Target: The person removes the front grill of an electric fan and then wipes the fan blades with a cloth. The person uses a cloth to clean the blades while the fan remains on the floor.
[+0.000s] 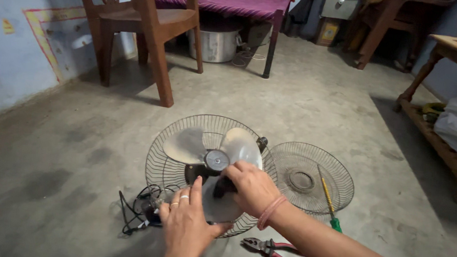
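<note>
A table fan lies on the concrete floor with its rear wire guard (165,164) facing up and its grey translucent blades (186,144) exposed around a round hub (217,160). My right hand (251,188), with a pink bangle at the wrist, grips the dark motor part just below the hub. Lower down, my left hand (185,227), with rings on its fingers, rests on the lower blade and guard, fingers together. The removed front wire guard (308,178) lies flat to the right of the fan.
A yellow and green screwdriver (329,202) lies across the front guard. Red-handled pliers (274,248) lie near my right forearm. The black cord (132,211) is bunched at the left. A wooden chair (140,32), a bed with a metal pot (214,43) under it, and a wooden table (446,76) surround the area.
</note>
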